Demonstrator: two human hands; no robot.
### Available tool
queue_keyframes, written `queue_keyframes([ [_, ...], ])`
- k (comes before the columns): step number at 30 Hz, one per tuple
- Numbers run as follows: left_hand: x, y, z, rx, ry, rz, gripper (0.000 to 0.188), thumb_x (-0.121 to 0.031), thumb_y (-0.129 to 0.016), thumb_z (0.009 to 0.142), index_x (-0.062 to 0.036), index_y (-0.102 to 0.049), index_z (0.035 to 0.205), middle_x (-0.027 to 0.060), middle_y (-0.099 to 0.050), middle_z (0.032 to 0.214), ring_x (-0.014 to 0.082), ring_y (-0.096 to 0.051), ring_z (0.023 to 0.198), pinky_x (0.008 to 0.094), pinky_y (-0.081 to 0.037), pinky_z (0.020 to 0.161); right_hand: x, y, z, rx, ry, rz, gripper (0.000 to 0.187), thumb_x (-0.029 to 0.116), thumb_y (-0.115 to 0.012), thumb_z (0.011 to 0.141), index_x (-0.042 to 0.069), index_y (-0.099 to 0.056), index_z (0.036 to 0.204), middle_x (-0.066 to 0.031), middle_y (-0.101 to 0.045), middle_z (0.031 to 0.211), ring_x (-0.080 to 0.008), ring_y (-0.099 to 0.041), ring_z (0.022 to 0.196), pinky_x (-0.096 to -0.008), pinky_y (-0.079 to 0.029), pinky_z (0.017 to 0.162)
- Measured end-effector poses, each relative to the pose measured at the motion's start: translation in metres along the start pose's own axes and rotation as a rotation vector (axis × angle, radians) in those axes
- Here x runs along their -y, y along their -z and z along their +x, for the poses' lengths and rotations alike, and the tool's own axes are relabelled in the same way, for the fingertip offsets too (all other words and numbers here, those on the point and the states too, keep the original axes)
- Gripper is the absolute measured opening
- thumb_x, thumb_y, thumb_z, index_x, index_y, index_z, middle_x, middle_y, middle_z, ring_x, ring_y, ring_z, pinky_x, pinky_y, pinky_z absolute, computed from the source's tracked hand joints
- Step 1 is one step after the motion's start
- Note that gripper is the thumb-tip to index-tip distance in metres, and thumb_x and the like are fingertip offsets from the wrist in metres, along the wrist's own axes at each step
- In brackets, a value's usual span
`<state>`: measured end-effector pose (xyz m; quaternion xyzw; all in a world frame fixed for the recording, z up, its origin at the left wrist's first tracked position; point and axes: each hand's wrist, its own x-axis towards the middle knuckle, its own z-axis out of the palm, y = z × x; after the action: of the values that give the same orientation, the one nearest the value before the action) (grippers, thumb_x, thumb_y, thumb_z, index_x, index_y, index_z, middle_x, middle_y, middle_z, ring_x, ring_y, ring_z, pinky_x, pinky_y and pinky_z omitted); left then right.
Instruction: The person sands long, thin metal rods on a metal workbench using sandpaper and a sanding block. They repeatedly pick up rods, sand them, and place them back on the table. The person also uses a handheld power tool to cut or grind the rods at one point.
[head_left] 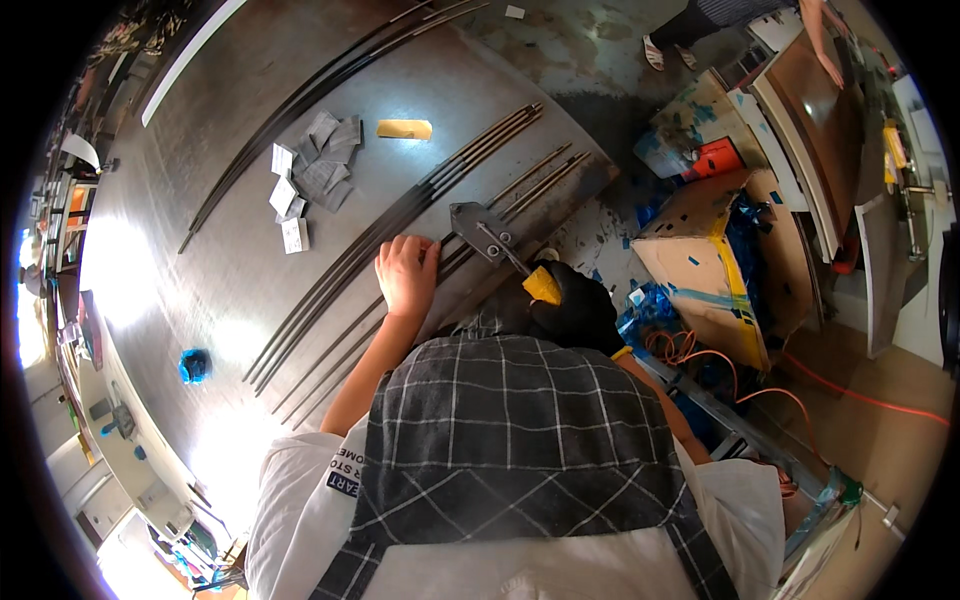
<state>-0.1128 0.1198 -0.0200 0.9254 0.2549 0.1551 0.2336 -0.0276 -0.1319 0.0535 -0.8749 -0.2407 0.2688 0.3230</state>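
Head view: the left grip (407,276), bare, fingers curled, rests over thin dark rods (432,188) on the tabletop (225,290); whether it clasps one I cannot tell. The black-gloved right grip (578,308) is closed on a yellow handle (542,287), whose shaft meets a metal plate (470,222) over the rods.

1. Passable over bare steel tabletop (230,295), between gray square sheets (325,168) and middle rod bundle (465,163).
2. Blocked low, just beyond left hand (407,275), by that bundle.
3. Obstructed ahead-left of black-gloved right hand (575,308) by bolted metal plate (475,228) and yellow handle (542,286).
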Motion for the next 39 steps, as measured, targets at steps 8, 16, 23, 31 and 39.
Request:
queue_keyframes([
  [8, -0.001, 0.001, -0.002, -0.002, 0.008, 0.005, 0.016, -0.025, -0.071, 0.083, -0.0121, -0.063, 0.078, 0.0017, -0.058, 0.08, 0.0251, -0.055, 0.085, 0.0394, -0.04, 0.079, -0.002, 0.005, 0.002, -0.033, -0.031, -0.051, 0.055, 0.036, -0.073, 0.075, 0.0, -0.058, 0.115, -0.0181, -0.068, 0.094, -0.0325, -0.067, 0.086, -0.0391, -0.052, 0.079],
  [16, -0.005, 0.005, -0.001, 0.0, 0.013, -0.015, 0.016, -0.025, -0.071, 0.083, -0.0122, -0.062, 0.077, 0.0013, -0.057, 0.079, 0.025, -0.055, 0.084, 0.039, -0.04, 0.079, -0.003, 0.008, -0.001, -0.113, -0.089, -0.068, 0.058, 0.036, -0.073, 0.075, 0.0, -0.057, 0.117, -0.0195, -0.068, 0.096, -0.0337, -0.067, 0.088, -0.0395, -0.052, 0.08],
  [23, -0.007, 0.003, 0.005, 0.028, 0.019, -0.021, 0.014, -0.024, -0.071, 0.082, -0.0122, -0.063, 0.079, 0.002, -0.06, 0.081, 0.0264, -0.056, 0.086, 0.04, -0.041, 0.079, -0.009, 0.018, -0.002, -0.245, -0.046, 0.008, 0.055, 0.031, -0.073, 0.076, -0.002, -0.058, 0.118, -0.0209, -0.067, 0.102, -0.0352, -0.066, 0.09, -0.0397, -0.052, 0.08],
  [31, -0.065, -0.056, 0.097, -0.021, -0.08, 0.04, 0.036, -0.028, -0.065, 0.084, -0.0107, -0.059, 0.116, 0.0105, -0.054, 0.128, 0.0321, -0.045, 0.125, 0.0475, -0.033, 0.105, -0.028, 0.014, -0.006, -0.276, -0.233, 0.247, 0.053, 0.032, -0.074, 0.08, -0.001, -0.058, 0.118, -0.0165, -0.066, 0.108, -0.0291, -0.064, 0.095, -0.0363, -0.051, 0.086],
  [39, -0.075, -0.086, 0.106, 0.058, -0.167, 0.261, 0.053, -0.037, -0.052, 0.094, -0.008, -0.043, 0.138, 0.0117, -0.038, 0.147, 0.0351, -0.023, 0.143, 0.0645, -0.013, 0.113, -0.035, 0.007, -0.029, -0.34, -0.189, 0.281, 0.042, 0.029, -0.073, 0.08, 0.0, -0.06, 0.108, -0.0141, -0.065, 0.095, -0.0272, -0.065, 0.085, -0.0342, -0.052, 0.078],
])
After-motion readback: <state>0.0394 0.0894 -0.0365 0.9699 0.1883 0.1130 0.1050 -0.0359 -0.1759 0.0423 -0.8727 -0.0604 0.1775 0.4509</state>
